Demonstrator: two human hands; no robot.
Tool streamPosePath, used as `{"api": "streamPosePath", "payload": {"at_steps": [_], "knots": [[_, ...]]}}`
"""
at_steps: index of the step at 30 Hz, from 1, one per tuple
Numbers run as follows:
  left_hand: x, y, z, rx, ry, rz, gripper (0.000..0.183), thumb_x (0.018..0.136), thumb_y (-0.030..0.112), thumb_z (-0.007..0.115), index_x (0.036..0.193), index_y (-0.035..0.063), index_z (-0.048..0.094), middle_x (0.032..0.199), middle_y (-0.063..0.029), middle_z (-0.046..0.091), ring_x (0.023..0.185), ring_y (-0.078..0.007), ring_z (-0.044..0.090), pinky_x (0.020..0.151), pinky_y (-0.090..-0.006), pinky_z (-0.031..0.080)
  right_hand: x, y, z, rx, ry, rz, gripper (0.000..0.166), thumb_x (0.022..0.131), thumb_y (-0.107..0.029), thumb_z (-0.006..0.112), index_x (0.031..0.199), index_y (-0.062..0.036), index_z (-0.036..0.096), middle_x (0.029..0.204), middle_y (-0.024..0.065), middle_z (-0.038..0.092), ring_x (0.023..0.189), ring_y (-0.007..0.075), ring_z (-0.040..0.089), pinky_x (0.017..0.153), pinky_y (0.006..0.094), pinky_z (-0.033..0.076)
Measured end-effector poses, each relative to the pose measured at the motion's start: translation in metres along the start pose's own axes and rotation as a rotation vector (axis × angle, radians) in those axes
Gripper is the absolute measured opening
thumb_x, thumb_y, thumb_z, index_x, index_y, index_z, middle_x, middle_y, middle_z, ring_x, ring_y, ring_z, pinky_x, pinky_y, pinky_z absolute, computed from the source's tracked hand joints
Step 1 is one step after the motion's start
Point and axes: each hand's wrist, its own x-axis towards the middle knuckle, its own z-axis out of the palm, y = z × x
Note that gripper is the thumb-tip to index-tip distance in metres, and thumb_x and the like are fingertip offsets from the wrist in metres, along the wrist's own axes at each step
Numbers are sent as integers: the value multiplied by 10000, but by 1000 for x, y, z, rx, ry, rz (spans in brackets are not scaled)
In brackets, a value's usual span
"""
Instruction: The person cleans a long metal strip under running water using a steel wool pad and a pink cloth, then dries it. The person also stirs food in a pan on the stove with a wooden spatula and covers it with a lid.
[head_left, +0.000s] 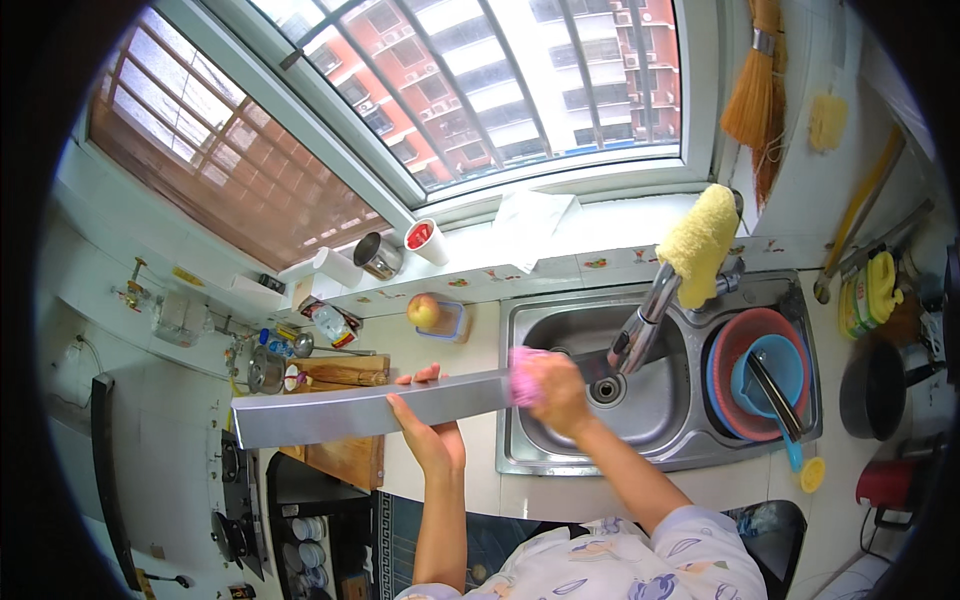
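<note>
A long, flat-sided metal piece (330, 415), perhaps a grease tray, stretches from over the cutting board to the sink. My left hand (431, 431) supports it near its middle, the thumb on the near face and fingertips showing beyond the far edge. Pressed to its right part is a pink cloth (526, 377), gripped in my right hand (559, 394). That end reaches over the left basin of the stainless steel sink (517, 450), below the chrome faucet (642, 330). A yellow towel (701, 240) wraps the faucet's upper part.
Nested basins with a red one (724, 345) and a blue dipper (765, 375) fill the sink's right side. Left of the sink lie a wooden cutting board (345, 457), an apple (423, 310) and a plastic container (451, 324). Cups, including a steel one (377, 256), line the windowsill.
</note>
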Motion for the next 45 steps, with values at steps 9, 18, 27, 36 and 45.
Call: {"api": "streamPosePath", "payload": {"at_steps": [9,18,27,36,45], "knots": [[-7,-6,-12,96,-46,5,437,903,537,415,1089,142,419,1143,-71,512,1183,-244,429,1055,-398,262,-5,-1,22,19,-6,140,305,712,-115,586,1004,-30,591,947,166,575,949,334,551,845,425,430],[-5,24,-37,231,-218,-5,853,753,753,388,1306,104,346,1360,-132,400,1241,-286,376,1065,-422,230,55,-47,6,205,-329,-180,650,569,-197,756,1160,-84,508,1054,112,539,955,286,542,815,396,432],[14,185,-50,-170,-150,237,677,872,600,355,1339,110,381,1277,-207,473,1220,-323,429,1026,-560,277,35,-61,10,170,-268,-218,667,542,-176,776,1143,-62,511,1042,107,539,937,289,540,809,398,428],[-2,185,-61,-190,-44,161,440,885,334,348,1184,56,509,1102,-166,581,1113,-310,496,986,-523,348,57,-172,43,210,-305,-204,756,627,-246,685,1264,32,387,1187,224,445,1089,384,449,939,466,354],[-5,187,-77,-119,-104,167,570,931,381,259,1405,64,246,1399,-209,316,1277,-343,331,1083,-441,231,124,-300,97,278,-211,-549,596,707,-204,588,1226,52,447,1239,262,428,1123,381,437,986,464,326]]}}
